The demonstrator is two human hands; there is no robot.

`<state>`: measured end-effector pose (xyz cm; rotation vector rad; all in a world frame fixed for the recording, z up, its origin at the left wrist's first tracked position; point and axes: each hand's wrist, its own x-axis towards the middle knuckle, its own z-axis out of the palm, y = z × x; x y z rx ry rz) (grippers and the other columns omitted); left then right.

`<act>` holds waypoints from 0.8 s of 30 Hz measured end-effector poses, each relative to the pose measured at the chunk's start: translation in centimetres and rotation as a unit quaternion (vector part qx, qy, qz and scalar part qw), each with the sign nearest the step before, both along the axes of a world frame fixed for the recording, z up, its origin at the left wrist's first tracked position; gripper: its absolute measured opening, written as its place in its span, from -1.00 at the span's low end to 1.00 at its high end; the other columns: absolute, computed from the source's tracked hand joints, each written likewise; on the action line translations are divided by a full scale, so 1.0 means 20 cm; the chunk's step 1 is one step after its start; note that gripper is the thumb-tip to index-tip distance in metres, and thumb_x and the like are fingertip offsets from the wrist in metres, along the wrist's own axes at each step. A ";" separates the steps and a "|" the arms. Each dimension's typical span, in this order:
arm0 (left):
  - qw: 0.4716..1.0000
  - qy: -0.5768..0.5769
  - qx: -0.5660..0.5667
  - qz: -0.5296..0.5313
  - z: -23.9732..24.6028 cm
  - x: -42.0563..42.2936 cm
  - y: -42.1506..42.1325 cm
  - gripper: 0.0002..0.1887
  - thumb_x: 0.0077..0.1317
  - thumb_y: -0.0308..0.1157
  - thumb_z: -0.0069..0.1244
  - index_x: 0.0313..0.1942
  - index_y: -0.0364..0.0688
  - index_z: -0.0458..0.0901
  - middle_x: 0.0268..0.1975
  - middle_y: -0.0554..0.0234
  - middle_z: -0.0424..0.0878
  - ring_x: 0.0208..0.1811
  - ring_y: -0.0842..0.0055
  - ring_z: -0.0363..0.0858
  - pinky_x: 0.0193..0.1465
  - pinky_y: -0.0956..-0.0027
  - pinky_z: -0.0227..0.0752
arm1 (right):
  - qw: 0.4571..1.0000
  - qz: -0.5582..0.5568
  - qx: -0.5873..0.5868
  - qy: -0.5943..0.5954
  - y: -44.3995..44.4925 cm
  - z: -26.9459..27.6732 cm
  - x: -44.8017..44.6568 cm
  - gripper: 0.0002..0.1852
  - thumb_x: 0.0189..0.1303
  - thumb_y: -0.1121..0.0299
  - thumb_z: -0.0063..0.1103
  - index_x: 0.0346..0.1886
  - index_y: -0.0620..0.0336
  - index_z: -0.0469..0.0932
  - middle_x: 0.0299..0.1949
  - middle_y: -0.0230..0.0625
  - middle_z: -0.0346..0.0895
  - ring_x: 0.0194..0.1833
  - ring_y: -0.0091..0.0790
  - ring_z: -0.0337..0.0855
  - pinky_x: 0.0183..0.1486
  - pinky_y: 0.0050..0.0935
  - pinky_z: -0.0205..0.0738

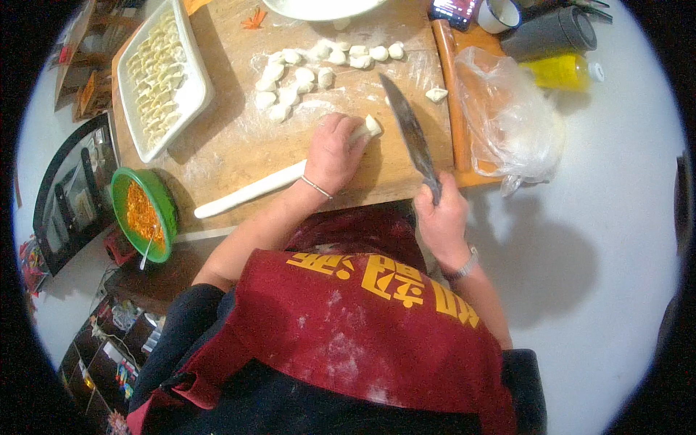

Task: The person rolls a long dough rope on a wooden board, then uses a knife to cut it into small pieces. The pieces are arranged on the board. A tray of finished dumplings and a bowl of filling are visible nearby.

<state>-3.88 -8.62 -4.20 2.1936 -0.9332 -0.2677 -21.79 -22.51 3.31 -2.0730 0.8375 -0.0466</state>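
My left hand (335,155) is closed over a long white rope of dough (250,188) on the floured wooden board (228,136); the rope's cut end shows past my fingers. In my right hand (443,220) is the handle of a kitchen knife (406,124), its broad blade pointing away from me, to the right of the dough's end. Several small cut dough pieces (303,76) lie farther back on the board, and one lone piece (436,95) is near its right edge. A white tray (202,92) at the left holds rows of shaped dumplings (155,76).
A green bowl (170,209) of shredded orange filling with a spoon stands at the near left. Along the right are a wooden rolling pin (454,103), a clear plastic bag (511,125), a bottle of yellow liquid (560,72), a dark flask (549,33), a mug (498,15) and a phone (452,12).
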 end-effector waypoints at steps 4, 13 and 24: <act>0.991 -0.093 -0.083 -0.049 -0.02 -0.04 0.02 -0.72 0.19 -0.53 0.25 -0.08 -0.23 0.63 -0.18 0.00 0.63 -0.14 0.04 0.60 -0.08 0.06 0.51 | 0.999 -0.030 -0.011 0.018 0.06 0.09 -0.02 -0.61 0.37 0.20 0.26 0.12 0.26 0.56 -0.24 0.17 0.68 -0.20 0.25 0.73 -0.20 0.08 0.60; 0.986 -0.110 -0.097 -0.077 0.01 -0.10 0.04 -0.69 0.14 -0.64 0.21 -0.09 -0.30 0.62 -0.12 0.00 0.64 -0.14 0.07 0.60 -0.08 0.12 0.53 | 0.989 0.076 -0.120 0.046 0.13 0.16 -0.02 -0.81 0.38 0.34 0.23 -0.04 0.19 0.56 -0.29 0.03 0.66 -0.30 0.20 0.69 -0.26 0.06 0.58; 0.988 -0.100 -0.064 -0.099 -0.01 -0.10 0.05 -0.71 0.13 -0.63 0.17 -0.10 -0.32 0.64 -0.07 -0.02 0.65 -0.08 0.09 0.60 0.00 0.14 0.54 | 0.980 0.108 -0.088 0.145 0.13 0.17 0.00 -0.83 0.45 0.32 0.12 -0.03 0.18 0.50 -0.23 0.05 0.64 -0.25 0.24 0.68 -0.21 0.13 0.56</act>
